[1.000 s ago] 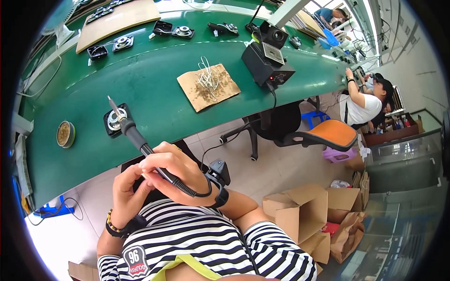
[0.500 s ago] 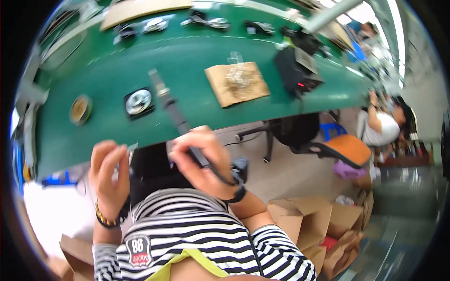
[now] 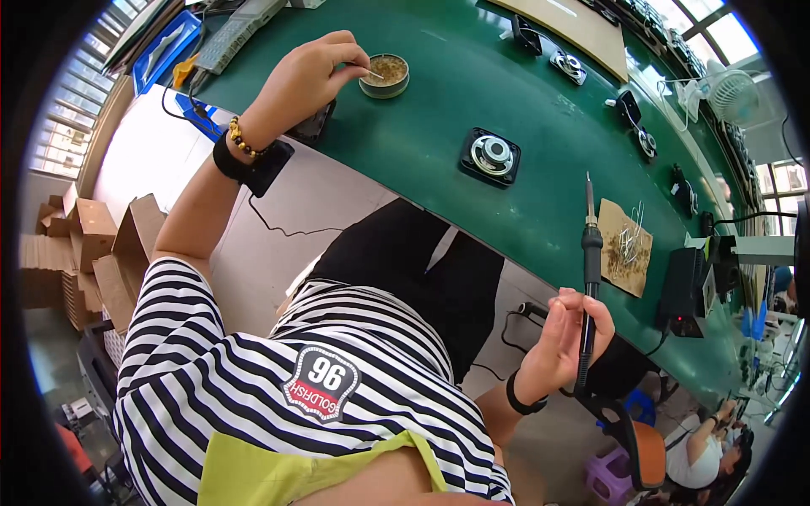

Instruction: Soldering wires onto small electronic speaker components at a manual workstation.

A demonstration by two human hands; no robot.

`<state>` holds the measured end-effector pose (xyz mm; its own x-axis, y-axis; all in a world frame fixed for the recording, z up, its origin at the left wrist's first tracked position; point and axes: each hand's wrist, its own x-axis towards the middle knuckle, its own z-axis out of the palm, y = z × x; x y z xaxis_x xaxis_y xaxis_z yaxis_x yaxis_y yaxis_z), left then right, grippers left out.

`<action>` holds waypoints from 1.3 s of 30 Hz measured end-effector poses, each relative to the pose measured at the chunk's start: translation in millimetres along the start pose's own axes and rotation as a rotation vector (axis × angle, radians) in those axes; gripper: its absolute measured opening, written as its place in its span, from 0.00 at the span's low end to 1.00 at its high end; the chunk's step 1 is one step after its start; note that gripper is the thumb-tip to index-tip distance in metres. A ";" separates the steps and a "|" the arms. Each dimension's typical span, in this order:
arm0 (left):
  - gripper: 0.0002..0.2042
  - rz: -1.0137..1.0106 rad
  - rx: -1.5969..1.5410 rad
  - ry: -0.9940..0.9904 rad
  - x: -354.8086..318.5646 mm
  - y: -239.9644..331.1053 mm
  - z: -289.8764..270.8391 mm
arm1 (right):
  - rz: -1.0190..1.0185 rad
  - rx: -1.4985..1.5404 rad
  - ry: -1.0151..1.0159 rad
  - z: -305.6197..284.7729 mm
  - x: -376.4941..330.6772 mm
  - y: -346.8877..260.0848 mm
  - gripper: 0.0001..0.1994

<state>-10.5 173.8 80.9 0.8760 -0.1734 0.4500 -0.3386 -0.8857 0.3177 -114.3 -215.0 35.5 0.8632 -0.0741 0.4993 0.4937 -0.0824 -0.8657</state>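
Head view: your left hand (image 3: 310,76) has reached the round grey-green tub (image 3: 390,92), pinching a thin pale strand (image 3: 375,74) over it, bringing work there; your right hand (image 3: 557,344) clamps the black-handled soldering iron (image 3: 592,253).

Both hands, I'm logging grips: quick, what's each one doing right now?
Left hand: closed, pinching a thin pale piece over the round container.
Right hand: closed, holding the soldering iron.

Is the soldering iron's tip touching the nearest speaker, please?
No: the soldering iron in the right hand has its tip well apart from the nearest speaker, with green tabletop showing between them.
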 end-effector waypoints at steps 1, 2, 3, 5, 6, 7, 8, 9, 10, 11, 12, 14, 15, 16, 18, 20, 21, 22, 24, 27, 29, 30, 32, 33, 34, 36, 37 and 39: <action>0.04 0.011 0.032 -0.011 2.0 -4.5 1.4 | 0.001 0.005 0.002 0.1 -0.5 1.1 0.16; 0.04 0.027 0.055 -0.022 6.0 -7.5 6.1 | -0.002 -0.007 0.009 -2.0 -1.0 1.5 0.16; 0.04 0.042 0.079 -0.034 9.3 -9.9 9.9 | -0.004 -0.018 0.015 -3.4 -1.6 1.9 0.16; 0.04 0.047 0.084 -0.049 14.3 -14.5 17.1 | -0.002 -0.030 0.021 -4.2 -3.0 2.3 0.16; 0.04 0.048 0.093 -0.062 15.7 -16.3 20.0 | 0.003 -0.037 0.022 -4.2 -3.7 2.4 0.16; 0.05 0.049 0.104 -0.072 17.0 -17.5 21.5 | 0.006 -0.041 0.022 -4.3 -3.3 3.4 0.16; 0.05 0.048 0.106 -0.073 17.5 -18.6 22.7 | 0.008 -0.045 0.021 -4.5 -3.1 4.3 0.15; 0.05 0.051 0.119 -0.082 17.6 -19.4 23.9 | 0.009 -0.044 0.020 -4.4 -2.8 4.9 0.15; 0.05 0.054 0.132 -0.090 17.3 -20.1 25.4 | 0.012 -0.036 0.017 -4.1 -2.5 5.3 0.15; 0.05 0.057 0.143 -0.099 16.5 -20.0 26.9 | 0.016 -0.030 0.012 -3.7 -2.1 5.5 0.15; 0.05 0.063 0.137 -0.102 18.2 -19.3 28.6 | 0.020 -0.028 0.017 -3.9 -2.1 5.5 0.15; 0.05 0.047 0.128 -0.112 19.7 -18.1 29.9 | 0.019 -0.039 0.023 -5.5 -2.9 6.3 0.15; 0.05 0.043 0.117 -0.120 20.4 -17.2 31.3 | 0.016 -0.045 0.022 -6.7 -3.4 6.7 0.14; 0.05 0.057 0.095 -0.128 19.6 -17.0 28.9 | 0.014 -0.055 0.022 -8.1 -3.5 6.8 0.14; 0.05 0.054 0.089 -0.123 20.7 -12.6 21.0 | 0.019 -0.082 0.064 -11.8 -3.9 5.8 0.12; 0.05 0.034 0.044 -0.142 20.7 -7.9 14.3 | 0.004 -0.093 0.105 -21.8 -3.7 6.1 0.10; 0.05 0.022 -0.027 -0.104 19.2 -2.1 10.5 | 0.011 -0.144 0.132 -30.5 -2.4 4.6 0.10; 0.05 0.000 -0.090 -0.065 14.8 3.0 10.3 | -0.029 -0.141 0.146 -37.1 -0.4 6.1 0.09; 0.05 0.024 -0.133 -0.019 7.0 14.7 24.2 | -0.114 -0.127 0.166 -51.1 -0.1 6.3 0.09; 0.06 0.078 -0.160 0.051 3.7 30.4 49.5 | -0.091 -0.249 0.293 -69.6 -2.1 3.2 0.10; 0.07 0.176 -0.161 0.079 0.3 45.5 67.2 | -0.080 -0.302 0.351 -76.9 -3.4 0.3 0.11; 0.07 0.175 -0.170 0.077 -0.5 52.3 72.0 | -0.047 -0.322 0.372 -79.3 -3.8 -1.2 0.11; 0.07 0.229 -0.201 0.049 -1.1 65.1 80.0 | 0.017 -0.360 0.416 -83.0 -4.6 -2.7 0.11; 0.07 0.257 -0.216 0.036 -2.1 69.2 83.5 | 0.016 -0.366 0.416 -84.0 -4.9 -1.7 0.11; 0.07 0.257 -0.220 0.037 -3.8 72.1 86.7 | 0.028 -0.359 0.416 -84.4 -4.7 0.6 0.11; 0.08 0.250 -0.246 0.062 -7.7 76.9 92.5 | 0.050 -0.343 0.415 -84.6 -3.3 6.6 0.12; 0.08 0.247 -0.258 0.075 -8.9 77.9 94.6 | 0.049 -0.346 0.415 -84.6 -2.2 10.3 0.12; 0.08 0.244 -0.281 0.102 -10.0 78.7 98.3 | 0.043 -0.334 0.423 -84.6 0.9 18.2 0.12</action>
<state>-12.1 63.6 19.4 0.7242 -0.3086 0.6167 -0.6264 -0.6684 0.4011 -113.4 -300.6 23.2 0.7299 -0.4725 0.4939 0.3392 -0.3770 -0.8619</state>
